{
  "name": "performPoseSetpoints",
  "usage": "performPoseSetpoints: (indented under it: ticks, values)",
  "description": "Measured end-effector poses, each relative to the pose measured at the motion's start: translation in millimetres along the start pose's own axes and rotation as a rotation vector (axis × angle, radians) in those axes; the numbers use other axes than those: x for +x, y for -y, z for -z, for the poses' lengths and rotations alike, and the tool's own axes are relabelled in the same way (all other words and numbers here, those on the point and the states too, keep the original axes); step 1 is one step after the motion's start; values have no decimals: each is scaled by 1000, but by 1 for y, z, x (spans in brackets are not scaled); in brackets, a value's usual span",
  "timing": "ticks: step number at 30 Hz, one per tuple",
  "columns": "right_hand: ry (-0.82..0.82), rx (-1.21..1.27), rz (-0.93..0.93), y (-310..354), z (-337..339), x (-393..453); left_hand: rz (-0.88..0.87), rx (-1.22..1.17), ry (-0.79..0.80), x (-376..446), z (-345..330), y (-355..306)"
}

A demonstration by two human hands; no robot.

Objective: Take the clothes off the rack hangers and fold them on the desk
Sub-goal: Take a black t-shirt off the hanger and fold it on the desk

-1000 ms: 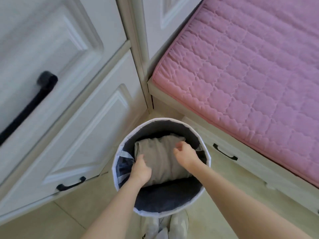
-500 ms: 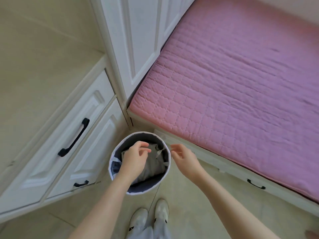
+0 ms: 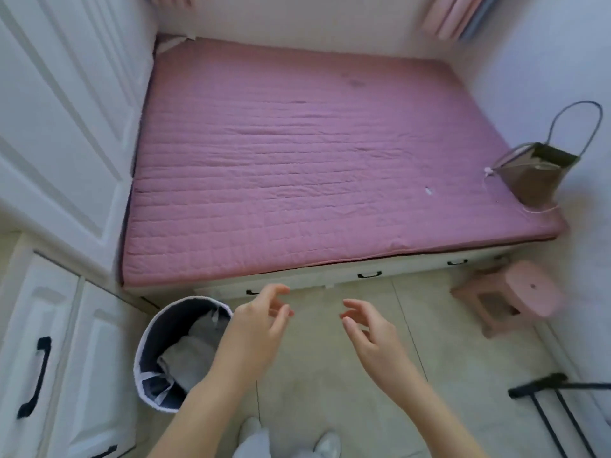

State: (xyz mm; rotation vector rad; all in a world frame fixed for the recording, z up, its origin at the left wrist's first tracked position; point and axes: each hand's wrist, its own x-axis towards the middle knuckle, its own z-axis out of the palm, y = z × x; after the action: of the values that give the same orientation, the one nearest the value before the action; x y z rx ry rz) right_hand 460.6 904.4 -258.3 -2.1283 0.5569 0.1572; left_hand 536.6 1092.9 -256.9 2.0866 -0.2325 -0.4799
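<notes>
Both hands are up in front over the floor, holding nothing — left hand (image 3: 256, 328) with fingers loosely curled, right hand (image 3: 370, 335) with fingers relaxed and spread, a clear gap between them. The grey folded clothes (image 3: 188, 357) sit inside the round laundry basket (image 3: 148, 342) down at lower left, just beside the left forearm. The basket is tucked into the corner where the white drawer cabinet (image 3: 59, 342) meets the front edge of the pink mattress (image 3: 314, 160). Open tile floor (image 3: 330, 375) runs from the bed edge back to the feet. On the right, a pink stool (image 3: 515, 299) and a black rack foot (image 3: 555, 408) narrow things. A brown bag (image 3: 532, 176) stands on the mattress's right edge — no readable writing anywhere.
</notes>
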Motion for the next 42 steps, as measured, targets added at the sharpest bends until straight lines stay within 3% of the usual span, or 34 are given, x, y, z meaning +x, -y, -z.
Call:
performPoseSetpoints:
  ticks: [12,19,27,42]
  values:
    - [-515,224,-321,-108,153,-201,-279,143,506,-54,-167,-145]
    - [-697,318,-427,-186,235,-308,-370,91,619,-126,-294,-209]
    - [-916,263,-461,-279,359,-413,-462,70,766,-222,-465,-288]
    - [-1230,109,-477,-384,591,-481,-791,87,987,-291,-695,-466]
